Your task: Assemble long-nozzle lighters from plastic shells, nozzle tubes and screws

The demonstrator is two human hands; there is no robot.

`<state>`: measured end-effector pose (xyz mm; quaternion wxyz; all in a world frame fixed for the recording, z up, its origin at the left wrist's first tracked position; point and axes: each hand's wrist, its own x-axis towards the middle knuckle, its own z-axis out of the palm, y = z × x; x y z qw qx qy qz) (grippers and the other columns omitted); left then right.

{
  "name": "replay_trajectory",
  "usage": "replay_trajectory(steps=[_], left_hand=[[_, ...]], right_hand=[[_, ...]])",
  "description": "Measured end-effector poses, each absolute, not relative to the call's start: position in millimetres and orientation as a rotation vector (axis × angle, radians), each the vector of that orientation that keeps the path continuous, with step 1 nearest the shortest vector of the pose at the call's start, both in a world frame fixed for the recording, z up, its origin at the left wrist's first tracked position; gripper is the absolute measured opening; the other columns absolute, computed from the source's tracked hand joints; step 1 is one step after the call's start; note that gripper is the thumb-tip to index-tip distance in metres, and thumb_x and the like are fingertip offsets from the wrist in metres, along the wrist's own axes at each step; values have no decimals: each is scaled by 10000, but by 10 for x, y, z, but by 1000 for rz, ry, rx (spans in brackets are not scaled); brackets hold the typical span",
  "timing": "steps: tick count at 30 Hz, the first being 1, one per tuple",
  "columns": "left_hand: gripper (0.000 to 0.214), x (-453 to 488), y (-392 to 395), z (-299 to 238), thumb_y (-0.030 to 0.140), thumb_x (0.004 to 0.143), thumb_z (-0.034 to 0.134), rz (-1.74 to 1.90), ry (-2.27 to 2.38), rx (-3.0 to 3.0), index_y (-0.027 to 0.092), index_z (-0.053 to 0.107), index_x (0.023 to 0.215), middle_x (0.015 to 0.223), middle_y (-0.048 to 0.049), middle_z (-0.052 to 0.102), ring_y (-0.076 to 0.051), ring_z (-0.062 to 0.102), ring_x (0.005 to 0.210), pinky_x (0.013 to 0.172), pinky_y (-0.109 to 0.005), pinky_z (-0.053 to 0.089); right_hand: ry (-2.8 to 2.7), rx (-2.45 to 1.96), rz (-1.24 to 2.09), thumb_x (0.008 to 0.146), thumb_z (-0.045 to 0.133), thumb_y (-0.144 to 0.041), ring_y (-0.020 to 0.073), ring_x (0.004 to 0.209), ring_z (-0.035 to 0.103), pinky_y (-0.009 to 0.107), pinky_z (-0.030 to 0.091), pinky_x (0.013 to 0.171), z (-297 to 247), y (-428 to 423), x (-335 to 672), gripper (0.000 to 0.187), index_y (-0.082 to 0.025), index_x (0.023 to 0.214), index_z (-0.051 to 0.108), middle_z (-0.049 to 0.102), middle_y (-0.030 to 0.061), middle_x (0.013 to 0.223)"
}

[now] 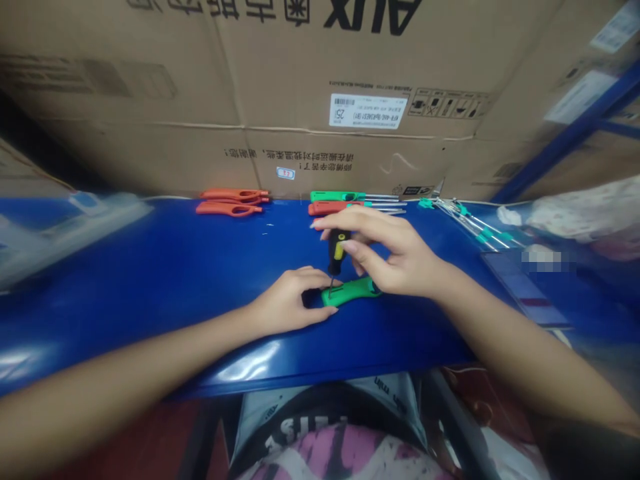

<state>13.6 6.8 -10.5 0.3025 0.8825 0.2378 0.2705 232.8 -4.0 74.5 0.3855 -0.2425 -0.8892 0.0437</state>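
A green lighter handle [353, 291] lies on the blue tabletop in front of me. My left hand [293, 298] grips its left end between thumb and fingers. In my right hand [387, 250] is a black and yellow screwdriver [337, 251], held upright by the fingers. Its thin shaft points down, and the tip meets the green handle near the left end. Whether the tip sits in a screw is too small to tell. Part of the handle's right end is behind my right hand.
Orange lighter handles [233, 200] lie at the back left. Green and red lighters with metal rods [357, 200] are behind my right hand. Several rods with green ends [470, 223] lie back right, near a phone-like flat panel [525, 287]. A large cardboard box [200, 87] walls the back edge.
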Motion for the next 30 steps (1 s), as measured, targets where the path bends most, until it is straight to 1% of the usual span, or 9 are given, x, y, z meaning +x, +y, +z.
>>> replay_trajectory(steps=[3,6,10,13,16,21,23,27,30], left_hand=[[358,197,70,-124,241,827,733,749,640,2356,181,717,1179,1088,-70,752,-217,687,1021,961,-370,546],[352,317,106,-145,237,816,732,766,662,2358,180,722,1163,1072,-71,752,-224,686,1012,962,-390,547],[279,560,190,-150,192,772,735,788,696,2339,175,747,1050,955,-51,746,-218,694,911,888,-369,568],[263,681,240,-152,173,741,740,783,683,2326,162,749,1004,934,-54,736,-215,693,862,826,-348,577],[296,681,259,-152,192,768,727,777,657,2326,162,733,1062,1033,-72,743,-232,691,953,891,-376,562],[302,626,257,-135,192,814,694,727,650,2339,173,724,1114,1088,-72,741,-236,668,1010,962,-409,522],[300,627,255,-130,198,823,693,714,641,2341,182,719,1122,1125,-71,739,-243,663,1034,982,-421,504],[290,633,258,-136,197,838,689,714,617,2354,173,707,1126,1164,-73,739,-245,667,1052,990,-425,487],[295,627,264,-154,206,846,695,726,628,2380,183,701,1141,1151,-66,746,-238,673,1026,955,-405,502]], right_hand=[[-2228,-568,-153,943,646,-346,135,708,668,276,562,721,692,67,2422,276,-178,1160,676,754,62,998],[-2153,-442,-470,961,589,-313,183,815,712,284,571,712,623,135,2488,283,-168,1191,671,753,85,972],[-2124,-532,-166,1000,424,-190,209,1085,675,363,571,884,572,125,2455,346,-168,1296,603,725,111,1112],[-2091,-583,-139,982,553,-257,183,946,699,313,574,816,571,119,2480,244,-183,1192,656,743,80,1017],[-2083,-617,-333,913,690,-343,161,806,708,260,563,720,587,118,2590,256,-186,1115,690,761,56,943],[-2104,-631,127,1044,381,-253,157,920,716,289,587,790,622,99,2668,348,-171,1260,641,740,77,1068],[-2071,-655,217,1026,456,-271,137,832,711,250,583,699,632,109,2660,295,-171,1204,669,741,73,1065],[-2076,-644,-147,898,711,-339,133,704,687,260,583,690,658,122,2693,193,-178,1005,725,769,38,894],[-2123,-626,-98,995,542,-260,148,826,717,310,603,809,678,80,2724,251,-185,1182,692,773,45,1018]])
